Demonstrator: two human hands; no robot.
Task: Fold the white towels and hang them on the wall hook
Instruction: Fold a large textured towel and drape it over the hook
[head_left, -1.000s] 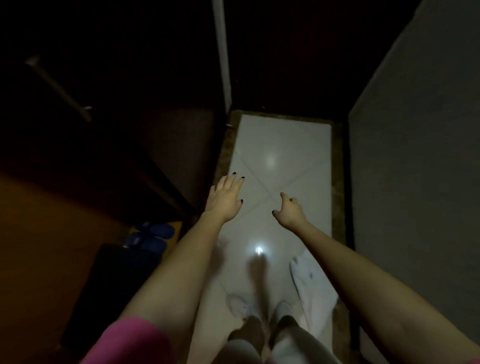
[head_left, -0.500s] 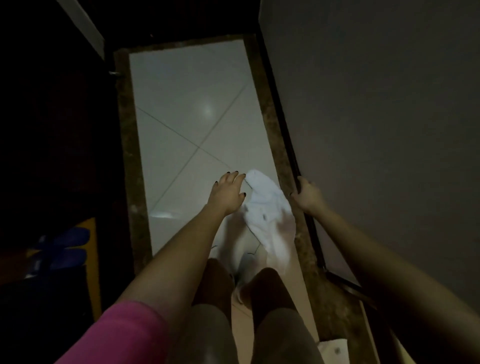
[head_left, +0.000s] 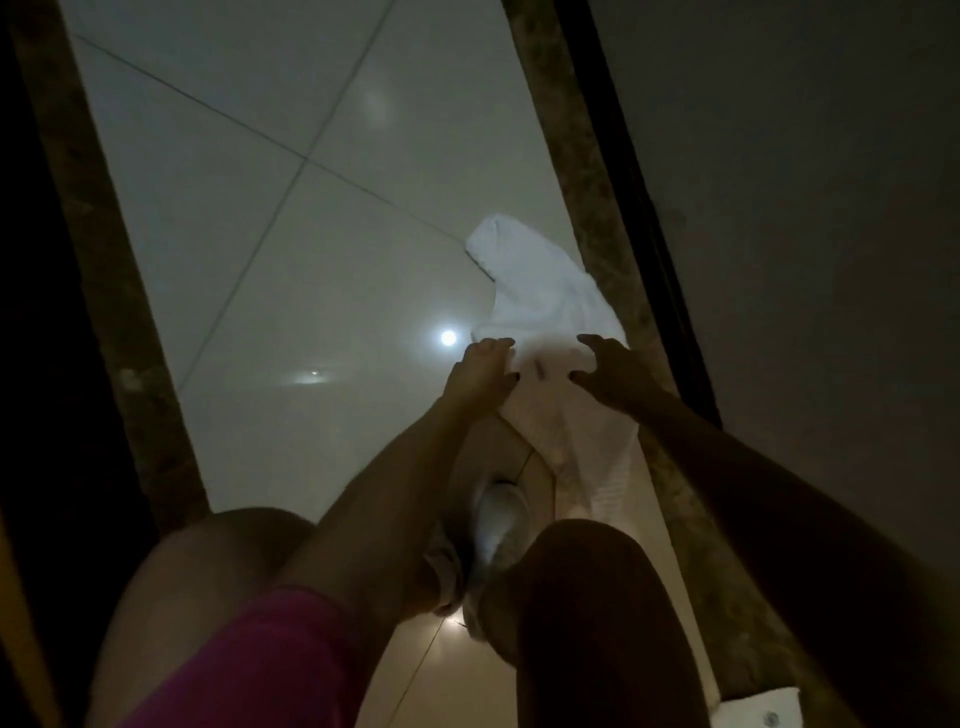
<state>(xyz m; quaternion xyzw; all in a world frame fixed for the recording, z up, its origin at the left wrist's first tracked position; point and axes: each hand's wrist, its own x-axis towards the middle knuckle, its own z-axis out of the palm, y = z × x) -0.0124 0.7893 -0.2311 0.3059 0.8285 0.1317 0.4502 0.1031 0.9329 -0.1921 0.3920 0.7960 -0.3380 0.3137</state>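
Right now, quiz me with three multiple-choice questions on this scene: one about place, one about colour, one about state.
1. Where is the white towel? A) on a hook B) on the tiled floor C) over a chair
2. What colour is the sleeve? A) pink B) blue C) green
3. Which hands grip the towel? A) neither B) left only C) both
Answers: 1 B, it lies there beside the wall; 2 A, the sleeve shows pink; 3 C, the left hand and right hand both curl fingers onto it.
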